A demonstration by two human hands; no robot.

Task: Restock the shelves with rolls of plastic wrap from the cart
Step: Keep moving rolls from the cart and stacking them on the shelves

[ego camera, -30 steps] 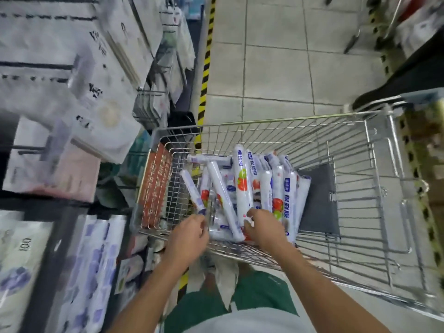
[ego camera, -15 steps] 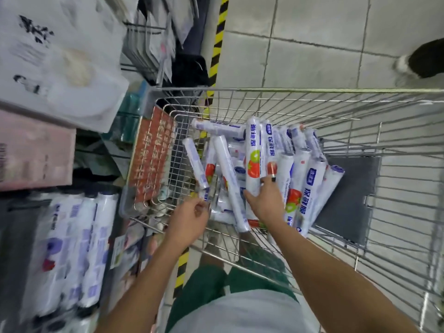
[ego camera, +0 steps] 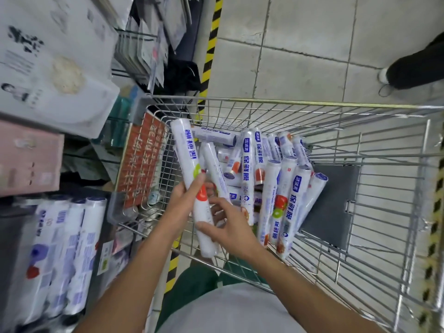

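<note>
A wire shopping cart (ego camera: 360, 150) stands in front of me with several white rolls of plastic wrap (ego camera: 288, 203) piled in its basket. One white roll with blue lettering (ego camera: 186, 150) is lifted above the cart's left side. My left hand (ego camera: 182, 200) grips it at the middle. My right hand (ego camera: 230, 227) holds its lower end with thumb and fingers spread round it. To the left, a lower shelf (ego camera: 14, 236) holds more rolls (ego camera: 69, 255) lying side by side.
White and pink boxes (ego camera: 48, 75) fill the upper shelves at left. A red sign (ego camera: 141, 164) hangs on the cart's left wall. Yellow-black tape (ego camera: 211, 44) runs along the tiled floor. Another person's dark leg and shoe (ego camera: 413, 70) are at upper right.
My left hand has taken a roll and lifted it out of the pile toward the left. My right hand left the pile and came onto that roll's lower end.
</note>
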